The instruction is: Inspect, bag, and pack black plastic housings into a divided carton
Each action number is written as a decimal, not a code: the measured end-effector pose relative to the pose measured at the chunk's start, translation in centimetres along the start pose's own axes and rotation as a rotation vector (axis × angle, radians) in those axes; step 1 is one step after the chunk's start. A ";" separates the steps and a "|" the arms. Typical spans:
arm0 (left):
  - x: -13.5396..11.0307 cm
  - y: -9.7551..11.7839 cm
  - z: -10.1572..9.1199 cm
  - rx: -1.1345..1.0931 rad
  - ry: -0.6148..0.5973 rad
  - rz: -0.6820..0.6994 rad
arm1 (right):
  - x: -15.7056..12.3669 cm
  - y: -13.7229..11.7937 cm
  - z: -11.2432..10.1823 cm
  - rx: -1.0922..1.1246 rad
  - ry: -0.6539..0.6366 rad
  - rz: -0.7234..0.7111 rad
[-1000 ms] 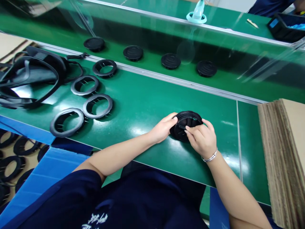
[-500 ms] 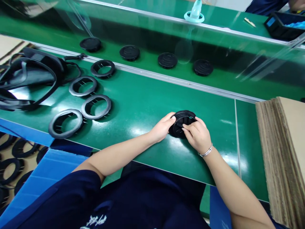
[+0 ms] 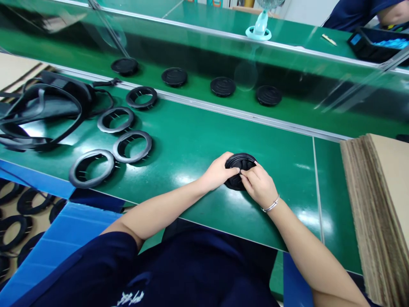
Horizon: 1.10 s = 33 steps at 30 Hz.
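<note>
A round black plastic part (image 3: 240,165) rests on the green table (image 3: 191,140) in front of me. My left hand (image 3: 219,172) grips its left edge, fingers curled over the rim. Its near right side is pinched by the fingertips of my right hand (image 3: 259,186), which wears a silver bracelet. Both hands cover the part's near half. To the left lie several black rings with inner spikes (image 3: 132,146), flat on the table.
Several black round caps (image 3: 223,86) sit in a row on the conveyor behind a metal rail. A black strap bundle (image 3: 41,108) lies far left. A stack of cardboard sheets (image 3: 377,204) stands at right. A blue bin holding rings (image 3: 19,213) sits lower left. Another person's sleeve (image 3: 351,15) shows top right.
My hands have drawn closer together over the black part, covering more of it. The view tilted slightly; the caps on the conveyor sit lower in the picture.
</note>
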<state>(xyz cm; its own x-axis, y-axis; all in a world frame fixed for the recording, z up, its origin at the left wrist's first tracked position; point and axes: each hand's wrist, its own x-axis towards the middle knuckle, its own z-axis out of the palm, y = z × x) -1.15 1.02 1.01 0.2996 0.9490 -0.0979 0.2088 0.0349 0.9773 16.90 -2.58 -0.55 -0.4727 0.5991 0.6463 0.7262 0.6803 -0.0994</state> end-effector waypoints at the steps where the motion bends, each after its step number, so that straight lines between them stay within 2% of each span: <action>1: 0.0 0.0 0.0 -0.009 0.005 0.001 | 0.0 0.1 -0.1 0.035 0.009 0.069; 4: -0.3 0.4 0.0 -0.004 0.007 0.005 | -0.1 0.7 -0.2 0.271 0.061 0.492; 7: -1.0 1.1 0.2 0.032 -0.013 0.027 | -0.4 1.5 0.4 0.725 -0.034 0.890; 9: -1.4 1.2 0.4 0.054 -0.019 0.046 | -0.5 1.8 0.9 0.936 -0.117 1.038; 11: -1.4 1.2 0.4 0.058 -0.022 0.052 | -0.4 2.0 1.0 0.982 -0.139 1.124; 16: -0.6 0.5 0.4 -0.039 -0.015 0.017 | 0.4 1.9 0.4 0.945 -0.184 1.072; 21: -0.7 0.5 0.6 -0.100 -0.001 0.029 | 0.2 1.0 0.1 0.728 -0.191 1.081; 23: -0.7 0.4 0.6 -0.161 -0.019 0.017 | -0.1 1.0 0.0 0.815 -0.213 1.044; 25: -0.5 0.2 0.5 -0.264 -0.044 0.023 | 0.0 2.0 -0.3 0.960 -0.328 1.011; 27: -0.1 -0.1 0.3 -0.354 -0.025 0.049 | 1.0 4.5 -1.1 0.907 -0.434 1.008; 28: 0.1 -0.2 0.2 -0.371 -0.002 0.061 | 1.8 6.2 -1.7 0.803 -0.438 1.015; 30: 0.2 -0.1 0.2 -0.326 0.027 0.064 | 3.9 10.5 -3.2 0.543 -0.331 1.019; 33: -0.1 0.2 0.3 -0.140 -0.049 0.064 | 7.2 16.8 -4.7 0.240 -0.152 1.018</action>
<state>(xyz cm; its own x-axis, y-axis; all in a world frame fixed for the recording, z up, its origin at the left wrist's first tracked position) -0.89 0.88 1.14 0.3536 0.9345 -0.0403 0.0576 0.0213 0.9981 28.05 11.20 6.01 0.2343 0.9693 0.0739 0.7054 -0.1172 -0.6991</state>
